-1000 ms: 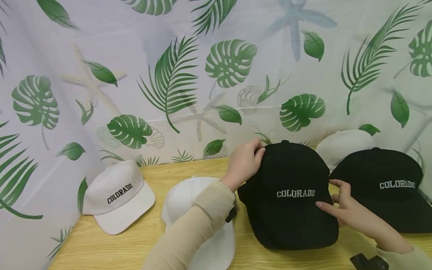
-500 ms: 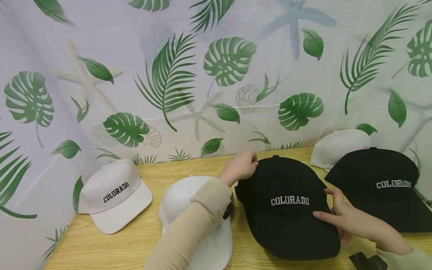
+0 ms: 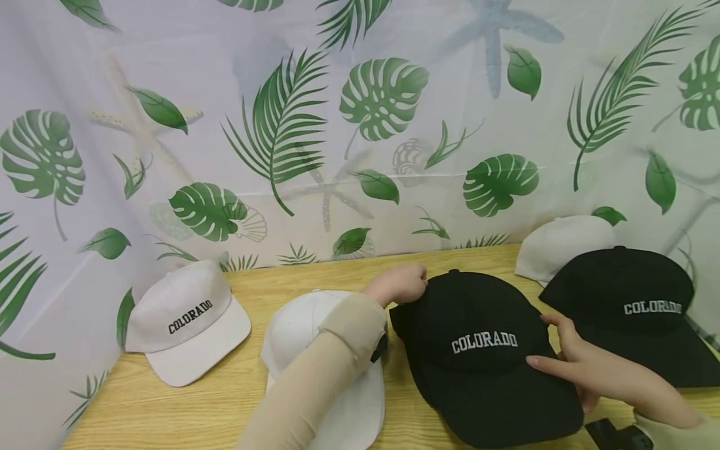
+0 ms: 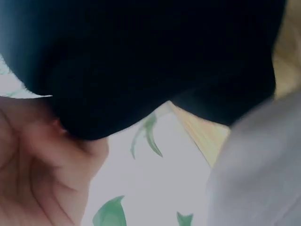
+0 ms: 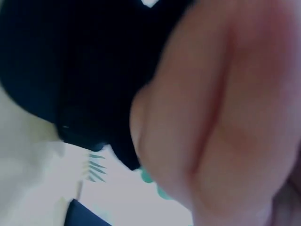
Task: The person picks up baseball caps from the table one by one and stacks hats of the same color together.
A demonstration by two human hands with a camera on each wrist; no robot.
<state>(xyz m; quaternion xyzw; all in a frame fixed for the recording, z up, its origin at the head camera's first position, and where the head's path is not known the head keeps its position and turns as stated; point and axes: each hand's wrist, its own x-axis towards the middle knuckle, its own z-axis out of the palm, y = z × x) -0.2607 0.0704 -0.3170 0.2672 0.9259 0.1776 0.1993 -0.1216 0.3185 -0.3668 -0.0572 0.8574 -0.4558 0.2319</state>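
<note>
Right of the middle white cap (image 3: pixel 288 328): held black cap (image 3: pixel 484 369); left hand (image 3: pixel 398 284) pinching its upper left edge; right hand (image 3: pixel 587 369) gripping its side, thumb on front; another black cap (image 3: pixel 624 287) farther right.

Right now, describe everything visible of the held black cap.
The black cap looks like fabric: rounded crown, top button, brim, pale COLORADO lettering. Slightly slanted, it faces the camera between a white cap and another black one. The left grip holds its edge; the right grip holds it, thumb in front. Table contact is unclear.
</note>
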